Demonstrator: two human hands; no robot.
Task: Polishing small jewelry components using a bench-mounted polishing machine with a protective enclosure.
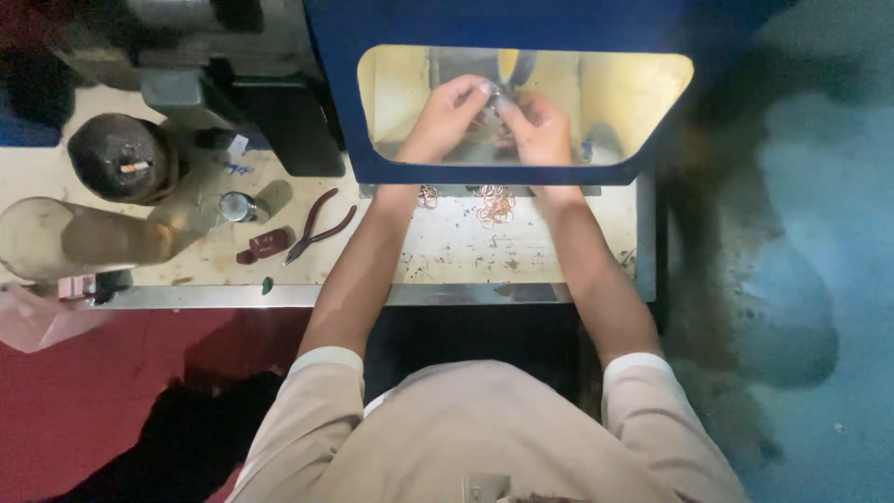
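Both my hands reach through the window of a blue hood (521, 23) into a yellow-lit chamber. My left hand (449, 116) and my right hand (535, 130) meet at the middle, their fingertips pinched together on a small shiny metal piece (494, 98). What exactly the piece is cannot be made out. Just below the hood, on the worn white bench (447, 251), lies a loose pile of thin copper-coloured rings (495, 203), with a smaller bunch (427, 196) to its left.
Red-handled pliers (319, 226) lie left of my left forearm. Further left are a small dark red object (264, 245), a short metal cylinder (237, 206), a dark round drum (121, 156) and a pale cylinder (56, 237). A blue floor (810, 279) is at the right.
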